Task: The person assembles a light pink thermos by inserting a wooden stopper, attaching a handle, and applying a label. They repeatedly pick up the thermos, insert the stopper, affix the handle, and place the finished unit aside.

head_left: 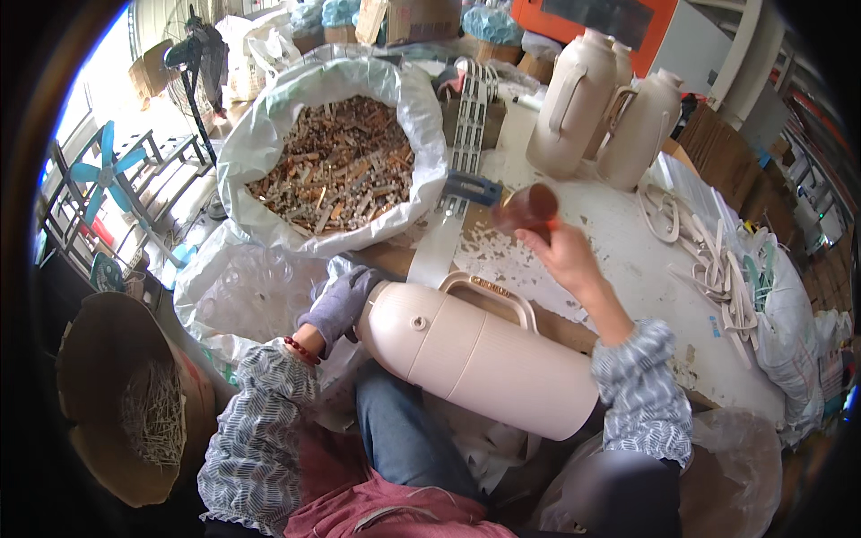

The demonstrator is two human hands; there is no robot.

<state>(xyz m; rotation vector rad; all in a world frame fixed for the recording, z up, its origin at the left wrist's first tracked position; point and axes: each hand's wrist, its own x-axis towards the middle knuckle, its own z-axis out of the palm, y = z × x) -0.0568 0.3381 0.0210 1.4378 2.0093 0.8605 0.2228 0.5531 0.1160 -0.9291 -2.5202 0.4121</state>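
Observation:
A pale pink thermos jug (484,354) lies on its side across my lap, with its handle (489,291) facing the table. My left hand (345,300), in a grey-purple glove, is closed around the jug's narrow top end. Above the table, my bare right hand (567,255) grips a reddish-brown cylindrical tool (527,211), which looks like a mallet; its grip is hidden in my fingers. The tool is apart from the jug. Just left of it is a dark blue flat piece (473,188). A gold-coloured strip with small holes or marks (477,285) sits in the jug's handle.
A white sack (417,170) full of small brown pieces stands at the far left of the table (628,269). Several pink jugs (574,103) stand at the back. Loose pale handles (717,278) lie at right. A cardboard drum (184,381) holds thin sticks at lower left.

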